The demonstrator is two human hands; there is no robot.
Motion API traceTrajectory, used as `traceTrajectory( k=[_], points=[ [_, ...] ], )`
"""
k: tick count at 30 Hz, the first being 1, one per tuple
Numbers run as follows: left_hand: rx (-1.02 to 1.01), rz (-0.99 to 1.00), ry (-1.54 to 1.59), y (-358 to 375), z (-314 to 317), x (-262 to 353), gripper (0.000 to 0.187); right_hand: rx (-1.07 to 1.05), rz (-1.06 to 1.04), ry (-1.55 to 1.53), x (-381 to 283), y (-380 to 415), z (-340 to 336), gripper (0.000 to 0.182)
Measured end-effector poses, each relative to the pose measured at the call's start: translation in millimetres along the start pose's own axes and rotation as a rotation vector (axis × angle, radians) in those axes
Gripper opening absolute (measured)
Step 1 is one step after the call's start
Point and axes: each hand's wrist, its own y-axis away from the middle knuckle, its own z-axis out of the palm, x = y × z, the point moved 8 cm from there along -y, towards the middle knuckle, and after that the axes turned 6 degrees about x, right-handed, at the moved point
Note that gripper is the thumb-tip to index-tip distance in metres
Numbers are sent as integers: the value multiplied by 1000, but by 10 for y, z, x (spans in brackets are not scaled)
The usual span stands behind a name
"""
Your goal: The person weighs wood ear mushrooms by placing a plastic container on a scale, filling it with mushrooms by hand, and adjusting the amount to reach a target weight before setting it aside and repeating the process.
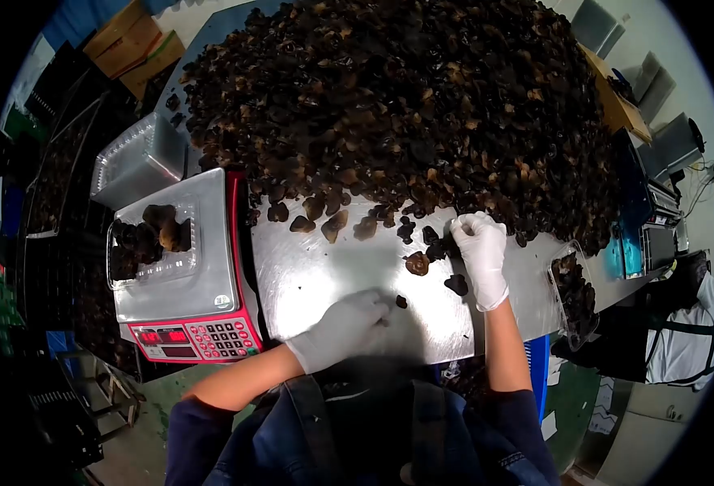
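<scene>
A large heap of dark dried wood ear mushrooms [405, 105] covers the back of the metal table. My right hand [484, 257], in a white glove, is at the heap's front edge with its fingers pinched together; what they hold is hidden. Loose wood ear pieces [417, 262] lie just left of it. My left hand [341, 330], gloved too, hovers low over the bare metal sheet [292, 283] near my body. Its fingers are curled in, and I cannot see what is inside them. A small dark piece [401, 302] lies beside its fingertips.
On the left, a red and silver digital scale [203, 304] carries a clear plastic tray [191, 263] with some mushrooms. Behind it are stacked clear trays [142, 162]. Another filled clear tray [574, 296] sits at the right table edge. Cardboard boxes [134, 44] stand back left.
</scene>
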Motion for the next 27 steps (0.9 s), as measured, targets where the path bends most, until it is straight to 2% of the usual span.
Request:
traceTrajectory(
  k=[2,4,5,6,7,8,9,10,12,13,14,16,17,18,19,20,22,24,25,27],
  points=[
    [32,29,120,-110,46,68,14,-25,43,-47,23,-15,-10,12],
    [96,44,-37,-315,21,34,14,28,-99,-93,-147,-136,33,24],
    [93,42,-37,-473,-5,44,14,3,-115,-60,-216,-191,115,37],
    [61,-120,-113,-654,-40,-77,16,48,-197,96,-295,-230,212,37],
    [31,-282,-191,-761,-92,-226,18,-18,-184,140,-225,-279,406,37],
    [31,-285,-195,-839,-119,-288,18,-83,-171,185,-268,-335,499,37],
    [276,-210,-291,-914,-308,-288,23,-181,-87,150,-234,-366,530,32],
    [520,-129,-384,-933,-481,-256,28,-181,-85,149,-214,-350,465,32],
    [477,-150,-466,-991,-513,-419,34,-98,21,-176,-85,-216,229,25],
    [415,-194,-537,-1000,-455,-511,38,-173,208,-346,-231,-63,-129,18],
    [412,-193,-532,-988,-407,-603,38,-178,68,-337,-164,89,-342,17],
    [399,-105,-568,-969,-290,-711,35,-328,-60,37,26,520,-836,20],
    [380,-107,-555,-966,-260,-735,23,-467,101,44,25,679,-1094,23],
    [379,-108,-547,-961,-253,-731,23,-601,264,51,33,837,-1301,25],
    [443,-71,-489,-946,-295,-668,17,-601,269,58,117,965,-1361,25],
    [503,-32,-430,-926,-337,-598,12,-509,296,89,250,1061,-1444,27],
    [436,-75,-440,-910,-335,-467,9,-291,273,67,317,1079,-1430,30],
    [346,-180,-348,-852,-369,-273,8,-142,253,-43,465,1086,-1141,35],
    [291,-60,-339,-753,-305,-166,9,-69,173,-24,398,984,-1018,36],
    [266,-86,-307,-640,-193,-71,11,39,75,19,230,735,-750,38]
  ],
)
